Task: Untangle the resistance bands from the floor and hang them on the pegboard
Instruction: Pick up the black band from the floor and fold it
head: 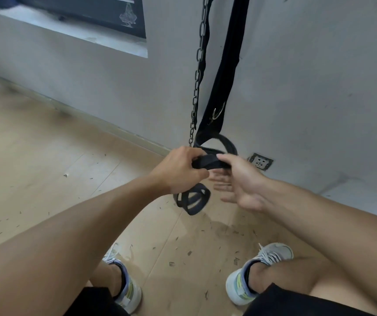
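Black flat rubber resistance bands (205, 164) are bunched in the air between 2 hands, above the pale wooden floor (46, 156). The left hand (180, 171) has its grip pressed together around the bundle, with loops dangling beneath. The right hand (240, 181) is spread, only its thumb touching the bands. A dark metal chain (198, 71) and wide black strap (224, 71) hang just behind, against the grey wall (308, 76).

- Black resistance bands (202, 164): flat, bunched at frame centre, a loop arching above toward the wall, more loops dangling just below, off the floor.
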{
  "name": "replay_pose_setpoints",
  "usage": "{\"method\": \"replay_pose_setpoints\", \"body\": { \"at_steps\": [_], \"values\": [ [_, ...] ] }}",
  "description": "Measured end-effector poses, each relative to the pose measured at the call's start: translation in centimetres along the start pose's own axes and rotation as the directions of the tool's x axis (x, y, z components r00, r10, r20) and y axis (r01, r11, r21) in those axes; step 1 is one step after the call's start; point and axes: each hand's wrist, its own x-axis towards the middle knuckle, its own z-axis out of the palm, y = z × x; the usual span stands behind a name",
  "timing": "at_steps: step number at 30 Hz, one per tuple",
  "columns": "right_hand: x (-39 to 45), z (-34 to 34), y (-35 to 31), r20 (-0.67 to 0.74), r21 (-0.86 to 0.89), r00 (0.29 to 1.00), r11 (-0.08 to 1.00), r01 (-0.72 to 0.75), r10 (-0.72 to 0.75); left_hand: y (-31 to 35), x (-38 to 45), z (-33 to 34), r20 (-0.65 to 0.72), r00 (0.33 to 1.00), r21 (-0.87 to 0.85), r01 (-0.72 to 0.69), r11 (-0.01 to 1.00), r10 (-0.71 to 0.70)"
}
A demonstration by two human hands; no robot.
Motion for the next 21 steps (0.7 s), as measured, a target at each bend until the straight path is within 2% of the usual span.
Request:
{"method": "replay_pose_setpoints", "body": {
  "at_steps": [1, 2, 4, 8, 10, 12, 14, 18, 19, 21],
  "values": [
    [-0.3, -0.5, 0.1, 0.036, -0.189, 0.999, 0.982, -0.017, 0.025, -0.5, 0.0, -0.3, 0.004, 1.000, 0.108, -0.030, 0.994, 0.030],
    [-0.5, -1.0, 0.2, 0.079, -0.406, 0.997, 0.914, 0.011, 0.023, -1.0, 0.0, -0.6, 0.005, 0.998, 0.197, -0.058, 0.979, 0.058],
    [-0.7, -2.0, 0.4, 0.129, -0.713, 0.990, 0.690, 0.128, -0.051, -1.8, -0.2, -0.9, 0.034, 0.996, 0.297, -0.084, 0.951, 0.078],
    [-0.3, -2.4, 0.1, 0.148, -0.838, 0.929, 0.456, 0.299, -0.339, -1.8, -0.3, -1.5, 0.072, 0.992, 0.325, -0.125, 0.938, 0.107],
    [-1.2, -1.9, -0.4, 0.117, -0.906, 0.904, 0.330, 0.267, -0.411, -1.3, -0.3, -2.1, 0.050, 0.991, 0.254, -0.131, 0.958, 0.122],
    [-2.2, -1.4, -1.1, 0.069, -0.940, 0.849, 0.251, 0.232, -0.524, -1.1, -0.3, -2.8, 0.052, 0.989, 0.226, -0.148, 0.963, 0.140],
    [-2.6, -1.5, -1.8, 0.078, -0.921, 0.795, 0.261, 0.288, -0.601, -0.9, -0.5, -3.1, 0.074, 0.984, 0.218, -0.172, 0.961, 0.160],
    [-3.3, -2.1, -2.7, 0.274, -0.719, 0.802, 0.440, 0.538, -0.531, 0.2, -1.0, -3.2, 0.072, 0.980, 0.089, -0.190, 0.978, 0.184],
    [-3.2, -2.4, -2.8, 0.287, -0.660, 0.792, 0.488, 0.571, -0.539, 0.6, -1.0, -3.3, 0.056, 0.982, 0.035, -0.184, 0.982, 0.182],
    [-3.0, -3.3, -3.3, 0.256, -0.595, 0.752, 0.514, 0.617, -0.607, 1.6, -1.0, -3.5, 0.018, 0.981, -0.027, -0.193, 0.981, 0.193]
  ]
}}
